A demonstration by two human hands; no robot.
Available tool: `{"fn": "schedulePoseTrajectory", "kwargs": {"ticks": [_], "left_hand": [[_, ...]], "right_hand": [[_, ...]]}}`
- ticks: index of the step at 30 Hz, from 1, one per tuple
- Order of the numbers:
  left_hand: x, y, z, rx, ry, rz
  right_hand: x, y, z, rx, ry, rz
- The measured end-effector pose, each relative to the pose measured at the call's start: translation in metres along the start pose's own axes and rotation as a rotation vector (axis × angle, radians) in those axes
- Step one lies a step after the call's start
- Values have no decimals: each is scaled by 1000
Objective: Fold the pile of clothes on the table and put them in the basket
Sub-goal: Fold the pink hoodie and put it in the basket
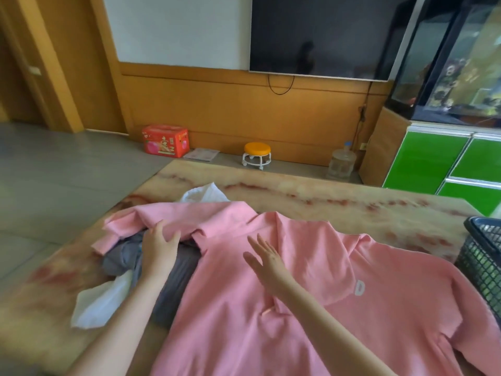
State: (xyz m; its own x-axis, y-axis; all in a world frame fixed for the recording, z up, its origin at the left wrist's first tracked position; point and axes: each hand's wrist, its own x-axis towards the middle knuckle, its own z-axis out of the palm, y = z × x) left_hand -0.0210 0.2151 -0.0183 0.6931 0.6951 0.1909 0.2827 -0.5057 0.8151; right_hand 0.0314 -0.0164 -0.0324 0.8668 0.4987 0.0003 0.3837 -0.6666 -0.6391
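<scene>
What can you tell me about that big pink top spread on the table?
The pink top looks like soft knit cloth, with a collar, a short front opening and a white letter patch on the chest. It lies unfolded and rumpled across the marble-patterned table, its far left part draped over a grey garment. The left hand touches that part's edge; the right hand, fingers straight, is over its middle, contact unclear. Its right side ends near the dark basket.
</scene>
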Motion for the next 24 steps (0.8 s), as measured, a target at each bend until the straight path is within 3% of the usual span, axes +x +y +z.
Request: {"fn": "schedulePoseTrajectory", "kwargs": {"ticks": [5,10,14,18,21,24], "left_hand": [[40,-21,-16,-444,-70,-397],[73,-23,-15,-819,-82,-542],[97,-16,-7,-816,1,-563],[99,2,-2,-914,62,-584],[102,2,-9,-1036,66,-689],[101,-12,-9,-1003,15,-842]], "right_hand": [[28,-46,30,-73,-81,-194],[39,-60,41,-171,-143,-265],[41,-45,45,-191,-205,-221],[45,-44,42,-184,13,-200],[47,-52,45,-177,56,-185],[44,-43,51,-107,25,-219]]}}
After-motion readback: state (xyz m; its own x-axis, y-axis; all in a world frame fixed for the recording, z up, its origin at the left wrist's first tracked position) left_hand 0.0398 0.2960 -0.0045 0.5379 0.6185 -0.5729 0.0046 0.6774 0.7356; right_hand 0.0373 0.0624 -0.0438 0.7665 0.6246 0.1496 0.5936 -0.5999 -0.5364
